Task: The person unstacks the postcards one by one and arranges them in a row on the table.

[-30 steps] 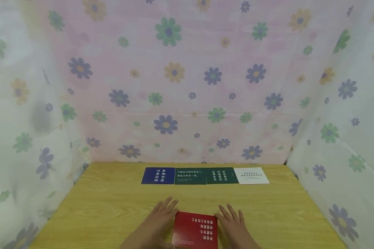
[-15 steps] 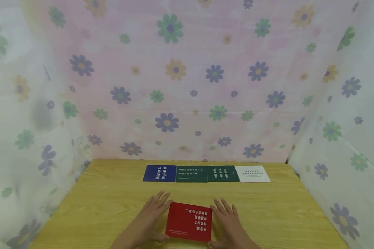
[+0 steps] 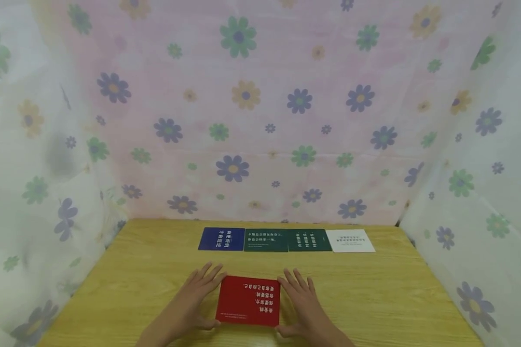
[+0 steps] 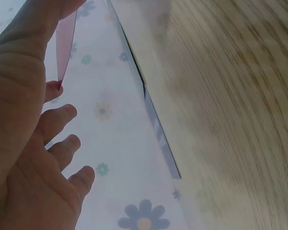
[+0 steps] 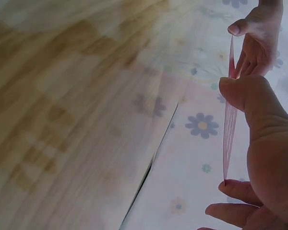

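A red card (image 3: 248,301) with white printed characters is held level over the near middle of the wooden table, between both hands. My left hand (image 3: 186,301) grips its left side, index fingertip at the far corner and thumb at the near one. On the right side, my right hand (image 3: 301,306) grips the card the same way. Seen almost edge-on in the right wrist view, the thin card (image 5: 228,139) spans from thumb to index fingertip. The other fingers of each hand stretch forward, off the card.
Toward the back of the wooden table (image 3: 126,284) lies a row of cards: a blue card (image 3: 222,239), a dark green card (image 3: 266,240), another dark green card (image 3: 309,240) and a white card (image 3: 350,241). Flower-patterned sheets (image 3: 260,111) enclose the back and both sides.
The red card, with both hands on it, has shifted left and slightly away from me. The four back cards keep their row. The head view has tilted a little.
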`<state>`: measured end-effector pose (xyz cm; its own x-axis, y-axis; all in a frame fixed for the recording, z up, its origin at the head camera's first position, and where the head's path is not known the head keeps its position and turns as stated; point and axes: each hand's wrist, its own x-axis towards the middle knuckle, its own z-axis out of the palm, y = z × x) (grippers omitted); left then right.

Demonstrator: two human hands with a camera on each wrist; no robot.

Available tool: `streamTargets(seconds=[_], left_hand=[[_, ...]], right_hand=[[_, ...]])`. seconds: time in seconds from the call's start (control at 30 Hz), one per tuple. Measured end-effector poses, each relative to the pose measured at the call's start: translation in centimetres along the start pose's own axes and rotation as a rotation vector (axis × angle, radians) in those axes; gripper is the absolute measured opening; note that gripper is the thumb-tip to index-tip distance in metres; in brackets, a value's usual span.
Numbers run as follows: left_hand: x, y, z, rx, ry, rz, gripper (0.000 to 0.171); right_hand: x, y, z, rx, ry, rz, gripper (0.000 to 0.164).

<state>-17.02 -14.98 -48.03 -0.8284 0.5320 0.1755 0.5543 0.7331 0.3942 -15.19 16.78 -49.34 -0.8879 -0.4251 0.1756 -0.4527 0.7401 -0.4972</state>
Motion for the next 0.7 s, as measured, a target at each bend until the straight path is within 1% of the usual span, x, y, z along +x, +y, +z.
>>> streamTargets(seconds=[0.2, 0.3, 0.4, 0.53, 0.6, 0.7], left_hand=[[-0.6, -1.2, -0.1, -0.026, -0.016, -0.021, 0.105], [-1.2, -1.8, -0.1, -0.047, -0.024, -0.045, 0.105], [-1.7, -2.4, -0.1, -0.052, -0.012, -0.051, 0.105], [-2.5, -3.2, -0.2, -0.015, 0.037, -0.012, 0.105], [-2.7, -3.6, -0.4, -0.01, 0.048, -0.011, 0.105], [-3.0, -3.9, -0.9, -0.035, 0.056, -0.041, 0.104]], right_hand=[[1.0, -1.0, 0.7, -0.059, -0.025, -0.028, 0.099], [1.4, -1.5, 1.0, -0.053, -0.049, -0.032, 0.097], [1.9, -2.1, 1.3, -0.04, -0.073, -0.027, 0.095], [2.5, -2.8, 1.8, -0.073, -0.083, -0.034, 0.097], [2.8, -3.2, 2.0, -0.089, -0.089, -0.027, 0.097], [3.7, -3.7, 2.2, -0.097, -0.093, -0.021, 0.097]])
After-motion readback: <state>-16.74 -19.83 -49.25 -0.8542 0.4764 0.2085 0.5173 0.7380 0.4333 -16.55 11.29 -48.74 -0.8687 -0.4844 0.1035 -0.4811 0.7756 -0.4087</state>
